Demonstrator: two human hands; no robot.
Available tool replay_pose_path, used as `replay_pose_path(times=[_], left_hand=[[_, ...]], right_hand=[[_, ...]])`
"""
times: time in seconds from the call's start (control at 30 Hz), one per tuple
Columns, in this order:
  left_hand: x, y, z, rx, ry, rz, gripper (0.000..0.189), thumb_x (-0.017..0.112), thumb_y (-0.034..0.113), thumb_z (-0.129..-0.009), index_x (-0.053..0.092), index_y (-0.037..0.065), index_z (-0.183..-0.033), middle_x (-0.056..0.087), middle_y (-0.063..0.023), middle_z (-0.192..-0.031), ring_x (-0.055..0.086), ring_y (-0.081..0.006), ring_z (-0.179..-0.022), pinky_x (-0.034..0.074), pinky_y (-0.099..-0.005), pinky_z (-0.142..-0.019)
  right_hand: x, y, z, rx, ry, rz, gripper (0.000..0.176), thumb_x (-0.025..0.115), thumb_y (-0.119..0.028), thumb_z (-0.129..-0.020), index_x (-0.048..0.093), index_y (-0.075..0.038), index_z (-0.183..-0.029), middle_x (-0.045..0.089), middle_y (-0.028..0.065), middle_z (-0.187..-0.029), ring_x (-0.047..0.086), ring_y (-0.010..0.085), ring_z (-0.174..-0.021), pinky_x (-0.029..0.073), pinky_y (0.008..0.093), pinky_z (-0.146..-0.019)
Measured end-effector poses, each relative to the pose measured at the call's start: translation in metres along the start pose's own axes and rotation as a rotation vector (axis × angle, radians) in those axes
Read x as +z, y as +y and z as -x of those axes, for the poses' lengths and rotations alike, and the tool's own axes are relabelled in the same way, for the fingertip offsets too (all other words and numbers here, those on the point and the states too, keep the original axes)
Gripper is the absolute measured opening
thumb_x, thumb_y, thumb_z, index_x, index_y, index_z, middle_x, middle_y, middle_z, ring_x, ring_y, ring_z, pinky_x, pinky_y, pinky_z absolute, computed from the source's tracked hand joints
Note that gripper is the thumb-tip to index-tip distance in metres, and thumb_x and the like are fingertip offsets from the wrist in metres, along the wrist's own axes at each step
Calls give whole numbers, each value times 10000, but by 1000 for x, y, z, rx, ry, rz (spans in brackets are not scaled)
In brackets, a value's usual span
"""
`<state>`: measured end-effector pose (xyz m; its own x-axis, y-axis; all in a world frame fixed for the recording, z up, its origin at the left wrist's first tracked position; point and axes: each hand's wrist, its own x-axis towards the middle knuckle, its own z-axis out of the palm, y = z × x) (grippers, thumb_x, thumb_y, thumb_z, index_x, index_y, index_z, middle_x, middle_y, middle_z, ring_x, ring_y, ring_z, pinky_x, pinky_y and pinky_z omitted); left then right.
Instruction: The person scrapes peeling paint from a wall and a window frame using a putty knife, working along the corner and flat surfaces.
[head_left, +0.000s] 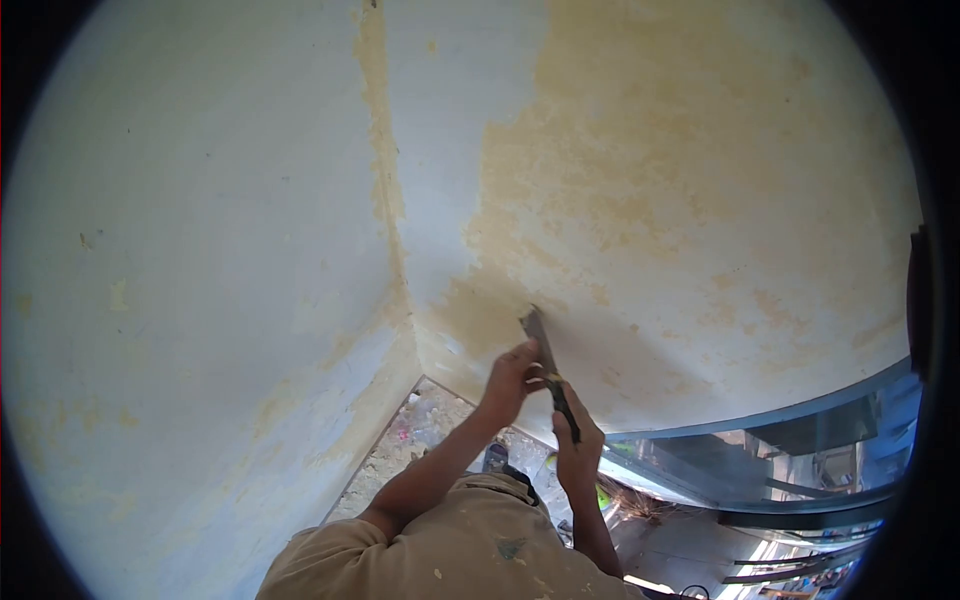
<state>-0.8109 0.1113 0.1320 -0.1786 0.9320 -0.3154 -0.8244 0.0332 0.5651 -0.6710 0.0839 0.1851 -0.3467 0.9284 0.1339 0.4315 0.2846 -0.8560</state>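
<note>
Two hands on a scraper at the patchy wall

The scraper slants up and away from the wearer, its dark handle inside the right hand and its flat blade reaching beyond the left fingertips. The right fingers are wrapped around the handle; the left hand has its fingers bent around the tool ahead of them, apparently gripping it at the lower blade. The blade's tip appears to rest on the right-hand wall, whose yellowish patches spread above and right of the fingers. Left of them runs the wall corner; below the left fingers lies debris-strewn floor, and to the right of both hands is a glass pane in a bluish frame.

The left fingers are the likeliest casualty: so close to the blade, they could be nicked or knocked on the wall if the tip skidded. Too steep an angle or too hard a push might gouge the surface, and a sideways slip could send the tip towards the glass.
</note>
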Motion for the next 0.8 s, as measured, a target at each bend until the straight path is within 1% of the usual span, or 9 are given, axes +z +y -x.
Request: replay_pose_path(times=[0.13,0.2,0.27,0.37,0.47,0.53,0.6,0.67,0.8], left_hand=[[23,-17,11,-129,-132,-69,278,573,358,-870,588,87,-925,571,38,-737,550,-68,-645,477,-235,-634],[18,5,11,-47,-33,-24,270,574,358,-868,586,91,-910,570,34,-740,552,-71,-645,479,-239,-633],[-18,19,-5,128,-33,60,192,531,292,-894,559,107,-937,578,7,-793,572,-93,-696,477,-249,-629],[-39,58,-17,365,-13,122,249,464,331,-923,534,96,-962,580,-25,-854,570,-136,-750,461,-281,-679],[-12,67,-3,254,46,77,299,468,369,-921,546,90,-997,576,-13,-857,561,-121,-771,462,-274,-676],[-10,43,0,113,-27,82,231,461,321,-933,544,116,-998,539,8,-860,531,-117,-799,450,-282,-726],[0,10,0,20,-49,34,230,486,313,-923,562,109,-995,580,6,-841,554,-103,-695,484,-256,-621],[16,-2,6,-103,-115,-97,222,491,298,-922,570,105,-997,594,0,-858,557,-98,-690,489,-251,-611],[11,37,3,63,40,8,175,564,318,-877,572,145,-901,552,41,-767,541,-83,-672,459,-253,-600]], right_hand=[[-17,-3,23,38,106,-50,389,516,-79,-850,497,13,-1227,603,114,-951,513,118,-714,441,252,-655],[-4,-14,14,27,74,-22,388,518,-98,-856,493,17,-1225,600,130,-1001,540,149,-742,449,277,-689],[26,-34,-9,-112,36,-3,376,532,-146,-870,500,9,-1211,596,192,-1043,598,245,-875,446,316,-780],[57,-54,-42,-188,-63,26,353,518,-137,-881,503,-9,-1210,600,220,-1003,610,282,-833,452,309,-752],[46,-51,-41,-196,-60,49,351,524,-129,-876,510,-12,-1207,600,222,-1008,611,278,-832,453,304,-753],[28,-37,-26,-166,-19,47,362,533,-133,-872,508,-7,-1211,608,206,-1006,607,252,-827,454,305,-752],[5,-11,-4,-100,55,13,385,545,-144,-866,503,7,-1218,624,144,-974,571,169,-783,463,296,-715],[-19,-15,13,127,67,-131,365,548,-93,-851,515,23,-1195,601,191,-1094,602,253,-998,453,310,-833],[8,-48,-12,20,29,-94,356,545,-102,-857,521,8,-1194,599,206,-1082,614,249,-957,458,307,-809]])
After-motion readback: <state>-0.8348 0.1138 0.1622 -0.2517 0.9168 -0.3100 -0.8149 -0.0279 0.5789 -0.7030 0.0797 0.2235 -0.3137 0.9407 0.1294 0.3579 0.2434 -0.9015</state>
